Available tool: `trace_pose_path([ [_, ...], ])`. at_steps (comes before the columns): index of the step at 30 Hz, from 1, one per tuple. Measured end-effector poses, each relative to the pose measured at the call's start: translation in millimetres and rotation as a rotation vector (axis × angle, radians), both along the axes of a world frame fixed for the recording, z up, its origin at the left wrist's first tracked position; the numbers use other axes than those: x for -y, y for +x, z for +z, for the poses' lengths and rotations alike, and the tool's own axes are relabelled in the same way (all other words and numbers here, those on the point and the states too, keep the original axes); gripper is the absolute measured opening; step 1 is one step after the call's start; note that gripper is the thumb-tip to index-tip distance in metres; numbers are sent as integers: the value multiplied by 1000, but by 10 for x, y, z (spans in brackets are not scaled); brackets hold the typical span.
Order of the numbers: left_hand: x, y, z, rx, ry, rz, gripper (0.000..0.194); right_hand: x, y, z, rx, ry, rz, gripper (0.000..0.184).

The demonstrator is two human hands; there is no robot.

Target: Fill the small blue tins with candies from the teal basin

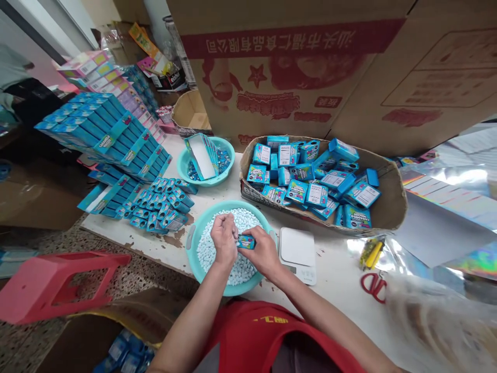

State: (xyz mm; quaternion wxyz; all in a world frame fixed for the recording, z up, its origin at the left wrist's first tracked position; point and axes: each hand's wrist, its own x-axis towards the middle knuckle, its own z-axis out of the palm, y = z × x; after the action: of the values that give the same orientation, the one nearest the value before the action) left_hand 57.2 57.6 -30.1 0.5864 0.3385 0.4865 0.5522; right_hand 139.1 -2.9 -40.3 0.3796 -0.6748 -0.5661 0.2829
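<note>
Over the teal basin (240,290) of pellets (206,247), a blue box (246,242) is held in the right grip (265,250); the left grip (225,239) is curled alongside, contents unclear; filling is presumably underway, steady alignment required

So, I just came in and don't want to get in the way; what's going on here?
A person is working over a turquoise basin of small white pellets. Their right hand holds a small blue box, and the left hand is curled close to the box's end; whether it holds pellets is hard to see. A white scale sits right of the basin, and more blue boxes lie in a cut-down carton beyond it.
</note>
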Motion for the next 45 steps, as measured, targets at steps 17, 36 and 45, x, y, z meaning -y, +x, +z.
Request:
trace_pose_path([
  [17, -112, -532, -930, -1412, 246, -451, 43, 528, 809, 1, -251, 68, -337, 31],
  [36, 10, -491, -1178, -1561, 604, -644, 37, -954, 1729, -244, 137, -453, -342, 30],
  [45, 45, -461, -1441, -1301, 510, -270, 23, -1520, 1710, -506, 145, -737, -311, 22],
])
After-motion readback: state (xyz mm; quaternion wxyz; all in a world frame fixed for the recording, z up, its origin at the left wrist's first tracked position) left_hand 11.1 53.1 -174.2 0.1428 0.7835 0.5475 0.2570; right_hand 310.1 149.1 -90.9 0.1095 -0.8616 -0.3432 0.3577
